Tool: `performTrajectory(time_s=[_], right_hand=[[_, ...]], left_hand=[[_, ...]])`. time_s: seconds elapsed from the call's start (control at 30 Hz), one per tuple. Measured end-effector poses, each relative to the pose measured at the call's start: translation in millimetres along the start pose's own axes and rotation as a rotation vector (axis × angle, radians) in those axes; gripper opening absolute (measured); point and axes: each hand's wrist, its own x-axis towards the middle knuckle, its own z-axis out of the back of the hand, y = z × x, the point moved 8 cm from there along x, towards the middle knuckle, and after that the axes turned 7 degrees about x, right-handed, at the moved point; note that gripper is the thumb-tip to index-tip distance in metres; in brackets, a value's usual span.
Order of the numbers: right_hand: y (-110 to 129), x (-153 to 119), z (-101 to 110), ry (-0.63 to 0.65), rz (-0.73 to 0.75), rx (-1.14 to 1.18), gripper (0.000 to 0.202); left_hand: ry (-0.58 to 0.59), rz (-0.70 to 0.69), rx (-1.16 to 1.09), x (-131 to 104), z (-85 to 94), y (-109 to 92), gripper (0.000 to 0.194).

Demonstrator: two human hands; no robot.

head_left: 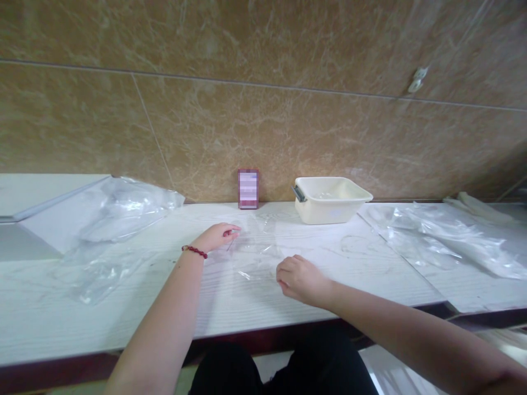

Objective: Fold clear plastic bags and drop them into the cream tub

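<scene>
A head-worn camera looks forward and down across a white table (329, 247) from close above its near edge.

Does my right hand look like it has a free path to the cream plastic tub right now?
Probably yes: the tub stands ahead of your right hand, near the wall, and I see nothing blocking the white tabletop between them.

Room between right hand (302, 278), tub (325, 213); wall (272, 131) blocks behind.
</scene>
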Motion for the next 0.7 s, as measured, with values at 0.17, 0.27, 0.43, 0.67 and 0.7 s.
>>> performTrajectory(time_s=[0.17, 0.27, 0.43, 0.67, 0.7], right_hand=[[-11, 23, 51, -0.162, -0.059, 0.236, 0.013], [-32, 48, 73, -0.174, -0.152, 0.308, 0.011], [-83, 94, 73, -0.110, -0.330, 0.373, 0.012], [-131, 127, 25, -0.002, -0.513, 0.507, 0.013], [-135, 128, 19, -0.002, -0.530, 0.549, 0.012]], left_hand=[[0.005, 0.020, -0.319, 0, -5.3, 1, 0.050], [0.021, 0.091, -0.584, 2, -14.6, 9, 0.059], [0.086, 0.219, -1.015, 5, -30.6, 15, 0.073], [0.092, 0.250, -1.080, 1, -22.2, 4, 0.062], [0.103, 0.272, -1.028, 0, -22.3, 2, 0.057]])
